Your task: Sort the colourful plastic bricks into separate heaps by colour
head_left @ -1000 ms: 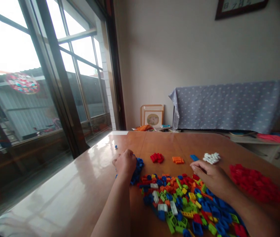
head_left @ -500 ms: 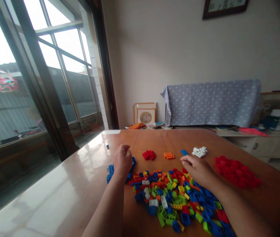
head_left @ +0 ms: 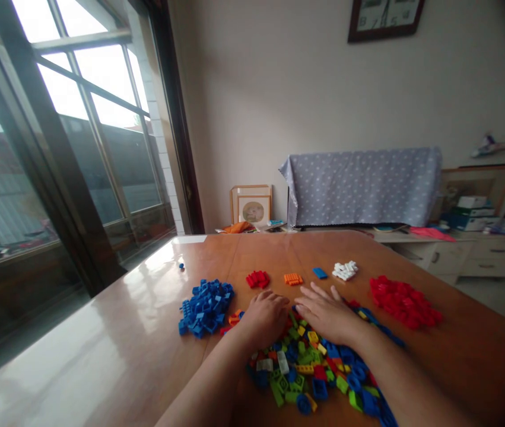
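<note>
A heap of mixed toy building bricks [head_left: 308, 356] in green, blue, yellow, red, orange and white lies in front of me on the table. My left hand [head_left: 266, 317] rests over its far left part, palm down, the fingers bent towards the right and their tips partly hidden. Close beside it, my right hand [head_left: 327, 311] lies over the far edge with its fingers spread, and nothing shows in it. To the left of the heap is a pile of blue bricks [head_left: 207, 307]. Beyond my hands sit small groups of red bricks [head_left: 257, 279] and orange bricks [head_left: 293, 279].
A flat blue brick [head_left: 320, 273] and a cluster of white bricks [head_left: 345, 270] lie farther back. On the right is a large red brick pile [head_left: 404, 302]. A lone blue piece [head_left: 181, 266] sits far left on the wooden table [head_left: 114, 332]. Behind stands a cloth-covered object [head_left: 363, 187].
My left hand has moved right, from the blue pile to the mixed heap, uncovering the blue pile. My right hand has come left and away from the flat blue brick, its fingers now spread.
</note>
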`<state>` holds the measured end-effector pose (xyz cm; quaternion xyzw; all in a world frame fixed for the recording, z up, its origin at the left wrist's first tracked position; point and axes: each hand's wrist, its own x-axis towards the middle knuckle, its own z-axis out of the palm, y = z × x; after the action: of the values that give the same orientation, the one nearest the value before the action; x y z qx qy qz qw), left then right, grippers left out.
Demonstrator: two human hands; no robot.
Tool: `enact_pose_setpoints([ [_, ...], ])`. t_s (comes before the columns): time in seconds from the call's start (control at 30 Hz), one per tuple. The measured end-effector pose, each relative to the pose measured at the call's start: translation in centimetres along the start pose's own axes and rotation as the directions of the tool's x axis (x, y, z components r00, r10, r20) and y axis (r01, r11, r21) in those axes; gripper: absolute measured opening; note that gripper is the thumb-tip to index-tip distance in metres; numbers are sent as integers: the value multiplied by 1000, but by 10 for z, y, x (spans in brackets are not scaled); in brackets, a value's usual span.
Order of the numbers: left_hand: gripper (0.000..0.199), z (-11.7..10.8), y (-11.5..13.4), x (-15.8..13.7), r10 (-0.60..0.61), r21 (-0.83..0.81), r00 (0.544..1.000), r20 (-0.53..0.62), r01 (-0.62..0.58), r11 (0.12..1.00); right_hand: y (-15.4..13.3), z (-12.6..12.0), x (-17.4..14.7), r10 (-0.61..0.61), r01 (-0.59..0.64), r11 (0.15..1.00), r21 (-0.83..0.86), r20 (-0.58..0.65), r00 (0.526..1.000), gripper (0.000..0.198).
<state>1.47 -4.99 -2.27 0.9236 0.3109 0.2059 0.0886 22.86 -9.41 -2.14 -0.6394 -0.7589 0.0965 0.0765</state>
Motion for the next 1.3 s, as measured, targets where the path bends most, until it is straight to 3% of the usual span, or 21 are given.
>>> enact_pose_setpoints([
  [0.27,34,9,-6,0,-37,35,996,77,35,999,-5,-10,-5,-80,78,994,81,15,997,40],
  [0.47,39,6,-5,1,-124,-3,988,88,124,992,-9,-12,-2,-77,85,991,99,-85,993,38],
  [0.83,56,0,4,2,-154,-43,976,154,162,986,-17,-12,-5,-138,136,988,76,13,990,45],
  [1.3,45,-3,4,7,-223,-108,975,-15,220,969,-22,-9,-7,-108,118,971,208,-56,993,57],
])
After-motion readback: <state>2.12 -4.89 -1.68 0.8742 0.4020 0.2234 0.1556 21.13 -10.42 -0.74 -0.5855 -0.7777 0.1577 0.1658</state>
